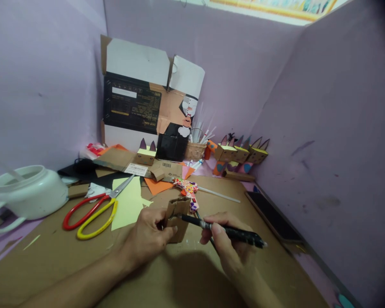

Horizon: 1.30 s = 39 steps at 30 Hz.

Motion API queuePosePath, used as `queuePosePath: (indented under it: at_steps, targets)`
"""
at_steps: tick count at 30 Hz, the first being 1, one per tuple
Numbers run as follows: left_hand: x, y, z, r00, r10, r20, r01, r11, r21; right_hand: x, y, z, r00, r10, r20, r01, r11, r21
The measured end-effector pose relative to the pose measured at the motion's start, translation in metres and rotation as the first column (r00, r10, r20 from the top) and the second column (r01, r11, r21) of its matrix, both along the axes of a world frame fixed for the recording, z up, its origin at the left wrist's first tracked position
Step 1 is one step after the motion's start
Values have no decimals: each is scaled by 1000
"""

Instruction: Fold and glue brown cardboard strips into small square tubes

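My left hand (152, 231) is closed around the lower left side of a small folded cardboard piece (179, 209), holding it upright over the brown work surface. Between the fingers of my right hand (227, 239) is a black pen (237, 234), its tip pointing left and meeting or nearly meeting the cardboard's right side. Just behind the cardboard lies a glue gun (188, 188) with a colourful floral pattern and a clear glue stick (218, 194) sticking out to the right. Its nozzle end is partly hidden by the cardboard.
Scissors (112, 199) with red and yellow handles lie left on pale yellow paper (128, 201). A white mug-like pot (35, 192) stands far left, a phone (272, 214) far right. Behind are cardboard animal heads (226, 152), a small basket (195, 150) and a flattened box (134, 102).
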<state>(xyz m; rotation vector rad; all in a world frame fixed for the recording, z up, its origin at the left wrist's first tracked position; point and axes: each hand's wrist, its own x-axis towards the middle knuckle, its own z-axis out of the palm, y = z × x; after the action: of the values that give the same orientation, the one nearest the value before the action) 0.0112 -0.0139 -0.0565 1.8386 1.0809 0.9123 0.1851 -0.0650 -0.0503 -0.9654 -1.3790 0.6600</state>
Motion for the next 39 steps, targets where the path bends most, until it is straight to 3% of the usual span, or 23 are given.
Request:
queuePosePath:
  at_steps: [10,15,20,22,25,29,34,35,36,37,39]
  targets:
    - [-1,2,2,1000,4,17,-3,998,-63,6,-1,3,987,-163,-3,162,982,95]
    - [-3,7,-2,999,42,-7,-43,992,-117,17,12,-1,962,-269,-47,273,955,117]
    - [-4,9,-4,1000,8,30,-3,985,-170,34,44,-12,884,-415,214,393,909,140]
    - [-4,9,-2,999,-7,46,16,982,-187,45,57,-19,826,-409,387,363,912,191]
    - [-5,7,-1,997,-22,69,35,980,-195,65,76,-29,736,-335,588,333,936,117]
    - [-4,7,0,997,-10,82,26,980,-198,84,97,-34,726,-285,626,323,945,55]
    - [-5,8,-1,985,35,172,13,963,-269,69,88,-13,769,-333,546,344,935,86]
    - [-5,8,0,976,29,214,34,958,-285,58,79,-8,801,-321,505,328,941,79]
    - [-6,7,0,965,11,263,70,952,-298,46,69,-4,917,-218,334,236,972,-12]
    - [-6,7,0,951,-9,309,108,947,-303,33,59,-2,984,-11,177,37,989,-142]
    - [-6,8,0,930,-43,365,161,940,-301,9,41,0,951,304,-56,-307,911,-276]
